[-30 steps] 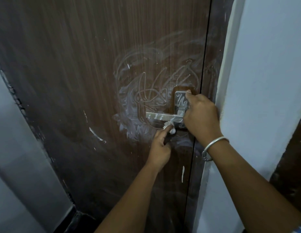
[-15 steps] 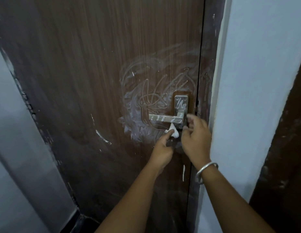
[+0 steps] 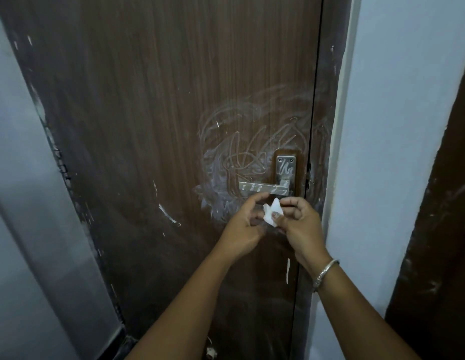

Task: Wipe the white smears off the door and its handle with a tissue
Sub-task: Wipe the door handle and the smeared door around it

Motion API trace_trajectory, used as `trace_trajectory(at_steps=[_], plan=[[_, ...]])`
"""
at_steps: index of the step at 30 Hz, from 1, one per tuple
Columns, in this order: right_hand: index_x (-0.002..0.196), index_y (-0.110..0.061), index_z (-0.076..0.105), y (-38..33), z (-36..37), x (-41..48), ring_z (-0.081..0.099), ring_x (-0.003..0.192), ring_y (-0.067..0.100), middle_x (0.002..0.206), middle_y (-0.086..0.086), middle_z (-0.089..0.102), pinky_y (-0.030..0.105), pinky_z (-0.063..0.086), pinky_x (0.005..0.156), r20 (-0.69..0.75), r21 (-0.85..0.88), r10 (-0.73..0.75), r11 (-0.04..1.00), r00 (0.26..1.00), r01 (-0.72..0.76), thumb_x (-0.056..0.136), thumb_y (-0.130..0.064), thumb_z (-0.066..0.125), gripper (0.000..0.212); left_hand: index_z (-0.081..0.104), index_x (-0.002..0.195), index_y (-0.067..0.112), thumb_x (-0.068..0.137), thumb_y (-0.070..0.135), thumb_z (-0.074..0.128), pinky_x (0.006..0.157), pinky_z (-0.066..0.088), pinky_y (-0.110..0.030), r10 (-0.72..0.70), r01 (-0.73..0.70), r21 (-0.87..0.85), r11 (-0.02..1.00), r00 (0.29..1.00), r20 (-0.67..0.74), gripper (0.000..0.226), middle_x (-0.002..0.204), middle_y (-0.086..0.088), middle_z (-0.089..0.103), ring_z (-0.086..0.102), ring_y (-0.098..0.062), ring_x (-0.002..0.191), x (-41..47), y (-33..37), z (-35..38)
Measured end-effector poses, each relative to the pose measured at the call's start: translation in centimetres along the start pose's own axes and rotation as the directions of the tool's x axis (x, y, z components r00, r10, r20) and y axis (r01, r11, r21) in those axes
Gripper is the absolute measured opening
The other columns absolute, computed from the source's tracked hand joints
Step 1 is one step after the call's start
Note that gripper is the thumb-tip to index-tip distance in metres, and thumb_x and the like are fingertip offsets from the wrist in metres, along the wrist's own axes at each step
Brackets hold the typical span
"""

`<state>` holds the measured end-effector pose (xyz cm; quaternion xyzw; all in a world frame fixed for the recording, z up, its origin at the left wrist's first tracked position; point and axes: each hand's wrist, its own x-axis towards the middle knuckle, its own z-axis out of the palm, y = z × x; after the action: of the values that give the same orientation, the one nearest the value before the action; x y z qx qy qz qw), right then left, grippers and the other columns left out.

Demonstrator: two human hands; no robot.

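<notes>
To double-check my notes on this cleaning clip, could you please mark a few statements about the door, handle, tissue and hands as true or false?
1. The tissue is between the left hand and the right hand, below the lever handle. True.
2. The lever handle is wiped clean. False: white streaks are on it and on its plate.
3. The right hand grips the lever handle. False: it pinches the tissue.
4. A metal bangle is on the right wrist. True.
5. White smears cover the door beside the handle. True.
</notes>
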<state>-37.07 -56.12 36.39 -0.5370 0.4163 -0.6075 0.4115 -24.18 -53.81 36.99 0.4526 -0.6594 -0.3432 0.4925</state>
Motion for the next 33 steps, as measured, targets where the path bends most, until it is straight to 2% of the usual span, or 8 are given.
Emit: trace_trajectory(at_steps=[2,7,10,16,20,24,28,33], plan=[[0.090,-0.028,0.060,-0.5,-0.1,0.0,0.065,0.086,0.017,0.093,0.003,0.068,0.033,0.055,0.072,-0.041,-0.094,-0.071,0.993,0.997,0.067,0.081,0.004,0.064,0.034,0.049,0.121,0.031,0.084,0.005,0.061,0.066,0.046,-0.011,0.003,0.001,0.069,0.998,0.999,-0.049,0.046,0.096,0.008,0.059,0.058,-0.002,0.083,-0.1,0.5,-1.0],[0.089,-0.018,0.070,-2.8,-0.6,0.3,0.061,0.085,0.014,0.092,-0.001,0.069,0.020,0.048,0.069,-0.096,-0.383,-0.277,0.897,0.956,0.222,0.084,0.000,0.056,0.024,0.049,0.109,0.033,0.083,-0.002,0.055,0.052,0.039,-0.006,0.027,-0.010,0.213,0.977,0.996,-0.081,0.043,0.095,0.007,0.052,0.050,-0.003,0.071,0.4,1.7,-3.7],[0.094,-0.014,0.071,-4.2,-0.7,0.7,0.060,0.088,0.015,0.098,0.002,0.070,0.007,0.037,0.063,-0.161,-0.432,-0.332,0.870,0.929,0.236,0.084,-0.002,0.056,0.022,0.052,0.115,0.030,0.081,0.004,0.058,0.060,0.042,-0.012,0.067,-0.018,0.353,0.935,0.990,-0.127,0.043,0.105,0.004,0.051,0.053,-0.006,0.077,0.9,2.3,-4.6],[0.110,-0.008,0.063,-5.2,-0.8,2.3,0.055,0.091,0.015,0.108,0.008,0.064,0.014,0.040,0.070,-0.134,-0.539,-0.387,0.801,0.913,0.261,0.080,-0.010,0.068,0.031,0.054,0.121,0.023,0.077,0.013,0.062,0.097,0.043,-0.042,0.083,0.000,0.560,0.829,0.989,-0.123,0.046,0.115,-0.003,0.048,0.048,-0.025,0.114,2.7,2.7,-5.3],[0.108,-0.005,0.060,-4.9,-0.9,3.3,0.051,0.093,0.017,0.110,0.014,0.057,0.004,0.033,0.069,-0.139,-0.632,-0.475,0.718,0.869,0.291,0.080,-0.004,0.067,0.029,0.049,0.127,0.021,0.077,0.012,0.061,0.099,0.040,-0.038,0.070,0.005,0.611,0.792,0.993,-0.098,0.052,0.118,-0.007,0.046,0.044,-0.028,0.118,3.8,2.8,-5.4],[0.108,-0.010,0.057,-4.5,-0.5,4.0,0.047,0.083,0.013,0.103,0.014,0.061,0.014,0.036,0.066,-0.157,-0.656,-0.505,0.696,0.848,0.293,0.085,-0.006,0.062,0.023,0.044,0.132,0.021,0.078,0.016,0.063,0.100,0.041,-0.042,0.098,-0.007,0.628,0.778,0.989,-0.111,0.058,0.125,-0.009,0.044,0.044,-0.030,0.119,5.1,2.9,-5.3],[0.116,-0.018,0.058,-4.4,0.1,4.6,0.043,0.082,0.011,0.099,0.009,0.056,0.013,0.033,0.072,-0.181,-0.682,-0.545,0.669,0.819,0.294,0.086,-0.003,0.057,0.033,0.045,0.132,0.020,0.076,0.018,0.064,0.096,0.040,-0.035,0.129,-0.024,0.627,0.778,0.984,-0.122,0.059,0.125,-0.007,0.044,0.043,-0.028,0.118,5.8,2.5,-5.5],[0.106,-0.003,0.065,-5.2,0.4,6.1,0.054,0.087,0.020,0.106,0.016,0.058,0.016,0.040,0.072,-0.056,-0.733,-0.684,0.523,0.727,0.435,0.087,-0.003,0.059,0.021,0.049,0.130,0.018,0.075,0.022,0.066,0.096,0.040,-0.037,0.169,-0.032,0.637,0.770,0.973,-0.156,0.057,0.122,-0.008,0.048,0.046,-0.029,0.117,6.1,1.6,-6.2]])
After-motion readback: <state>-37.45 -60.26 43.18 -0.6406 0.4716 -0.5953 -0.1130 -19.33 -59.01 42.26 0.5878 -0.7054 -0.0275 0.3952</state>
